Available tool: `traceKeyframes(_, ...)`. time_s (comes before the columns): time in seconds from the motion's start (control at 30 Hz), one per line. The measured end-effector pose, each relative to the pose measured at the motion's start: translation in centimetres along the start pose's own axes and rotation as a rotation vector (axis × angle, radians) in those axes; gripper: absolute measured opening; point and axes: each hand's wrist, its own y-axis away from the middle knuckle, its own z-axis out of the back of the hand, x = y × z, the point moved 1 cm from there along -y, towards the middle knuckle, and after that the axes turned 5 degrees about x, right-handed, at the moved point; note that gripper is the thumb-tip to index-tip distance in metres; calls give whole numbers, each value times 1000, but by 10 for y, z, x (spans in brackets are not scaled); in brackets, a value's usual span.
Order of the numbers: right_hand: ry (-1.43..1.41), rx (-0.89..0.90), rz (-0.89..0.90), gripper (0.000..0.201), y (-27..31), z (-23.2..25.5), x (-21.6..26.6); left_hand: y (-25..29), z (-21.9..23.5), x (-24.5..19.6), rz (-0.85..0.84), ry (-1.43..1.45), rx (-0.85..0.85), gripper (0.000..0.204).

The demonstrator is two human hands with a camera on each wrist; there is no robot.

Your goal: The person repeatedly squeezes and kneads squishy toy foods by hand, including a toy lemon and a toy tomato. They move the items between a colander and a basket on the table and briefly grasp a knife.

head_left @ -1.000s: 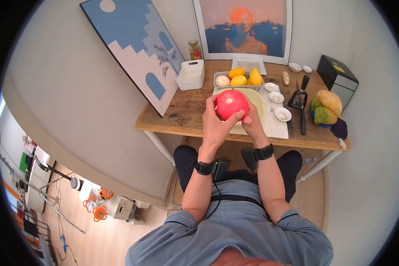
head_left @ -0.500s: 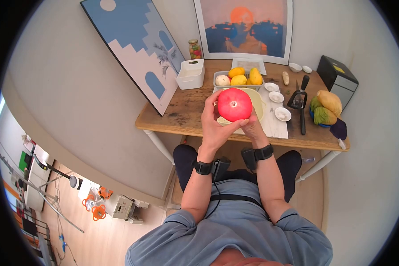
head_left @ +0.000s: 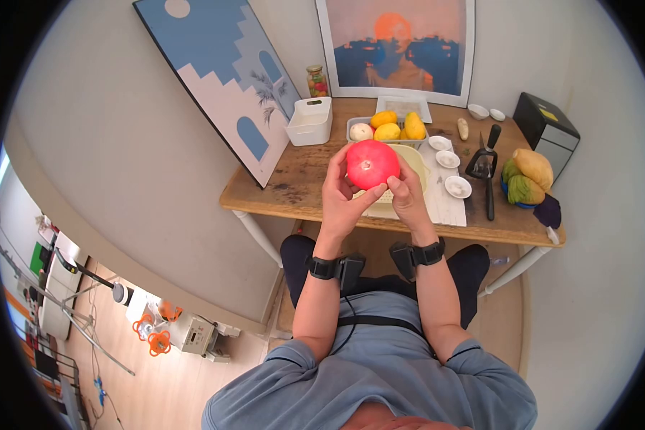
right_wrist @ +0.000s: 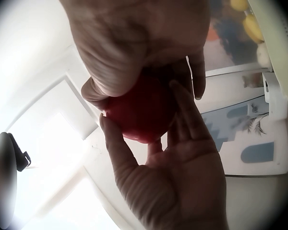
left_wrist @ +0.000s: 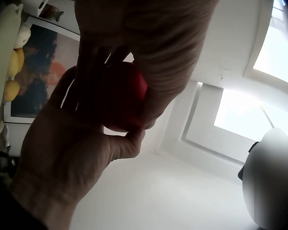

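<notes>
Both hands hold up a round red fruit (head_left: pixel 373 165), smooth and shiny, with a pale scar facing the head camera. The left hand (head_left: pixel 342 204) curves around its left side, and the right hand (head_left: pixel 411 201) grips the right side. Their thumbs meet the fruit along its lower edge. In the left wrist view the fruit (left_wrist: pixel 124 98) looks dark between the two palms; the right wrist view shows fingers wrapped about the fruit (right_wrist: pixel 143 112) from both sides. Below the hands lies a pale yellow colander (head_left: pixel 417 161), partly covered by them.
Behind the colander, a grey basket (head_left: pixel 405 142) holds lemons and other produce. Small white dishes (head_left: pixel 458 188) line a paper sheet on the right. Black-handled tools (head_left: pixel 489 165), a bowl of vegetables (head_left: pixel 527 175) and a black box (head_left: pixel 548 129) stand farther right. A white bin (head_left: pixel 309 122) sits left.
The fruit has been turned, bringing its pale scar into view. It has since shifted slightly left, and the right hand's fingers and thumb now show more along its right side.
</notes>
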Motion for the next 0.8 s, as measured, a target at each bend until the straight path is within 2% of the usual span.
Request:
traceKeyframes(0.2,81,19,35,71,0,2,-1,-2,4,1,-6,93,8,76)
traceKeyframes(0.27,88,31,10,69,0,1,2,-2,7,1,73,193,-40,75)
traceKeyframes(0.43,131,-3,-38,61,1,-1,2,-2,8,-3,59,169,-3,76)
traceKeyframes(0.6,126,-14,73,65,2,1,-2,-2,6,2,44,98,54,79)
traceKeyframes(0.73,167,-16,79,66,3,1,-5,-1,0,3,6,50,54,79)
traceKeyframes(0.8,313,-36,128,68,1,-1,-7,-2,0,3,4,27,45,78)
